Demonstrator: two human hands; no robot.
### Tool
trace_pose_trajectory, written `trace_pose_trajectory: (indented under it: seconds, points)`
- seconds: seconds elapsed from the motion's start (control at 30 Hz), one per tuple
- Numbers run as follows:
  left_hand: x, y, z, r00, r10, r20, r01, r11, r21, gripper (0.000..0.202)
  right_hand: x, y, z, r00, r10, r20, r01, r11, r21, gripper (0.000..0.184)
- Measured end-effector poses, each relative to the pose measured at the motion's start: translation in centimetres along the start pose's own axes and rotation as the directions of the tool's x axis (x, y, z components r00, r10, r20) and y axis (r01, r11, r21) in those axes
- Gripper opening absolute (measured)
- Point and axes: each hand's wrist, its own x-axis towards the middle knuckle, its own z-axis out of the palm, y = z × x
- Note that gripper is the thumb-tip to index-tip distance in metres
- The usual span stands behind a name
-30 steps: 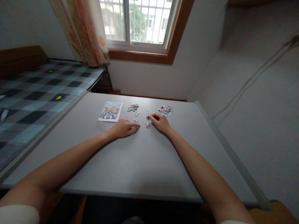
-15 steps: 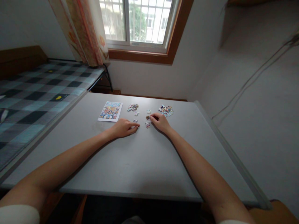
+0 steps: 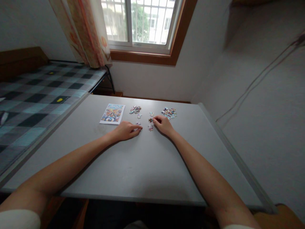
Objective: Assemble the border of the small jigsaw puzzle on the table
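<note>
Both my forearms reach across a grey table (image 3: 143,165). My left hand (image 3: 126,130) lies palm down with its fingers stretched flat towards a small loose puzzle piece (image 3: 138,123). My right hand (image 3: 163,124) is curled, its fingertips pinched on a puzzle piece (image 3: 151,120) on the tabletop. Just below that sits another small cluster of pieces (image 3: 150,128). A pile of pieces (image 3: 135,109) lies beyond my left hand, and a second pile (image 3: 169,112) lies beyond my right. A colourful picture card (image 3: 112,113) rests flat to the left.
A bed with a checked cover (image 3: 35,98) runs along the table's left side. A window (image 3: 140,22) with a curtain (image 3: 88,31) is on the far wall. A plain wall with a cable (image 3: 257,79) stands close on the right.
</note>
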Motion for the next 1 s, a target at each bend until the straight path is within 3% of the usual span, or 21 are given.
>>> trace_pose_trajectory:
  seconds: [0.6, 1.0]
  points:
    - [-0.03, 0.19, -0.26, 1.000, -0.018, 0.001, 0.018, 1.000, -0.025, 0.030, -0.02, -0.37, -0.08, 1.000, -0.020, -0.002, 0.020, 1.000, -0.021, 0.021]
    - [-0.03, 0.11, -0.17, 1.000, -0.026, 0.003, 0.026, 0.999, -0.036, 0.029, -0.21, -0.84, -0.10, 0.998, -0.060, -0.007, 0.058, 0.982, -0.181, 0.019]
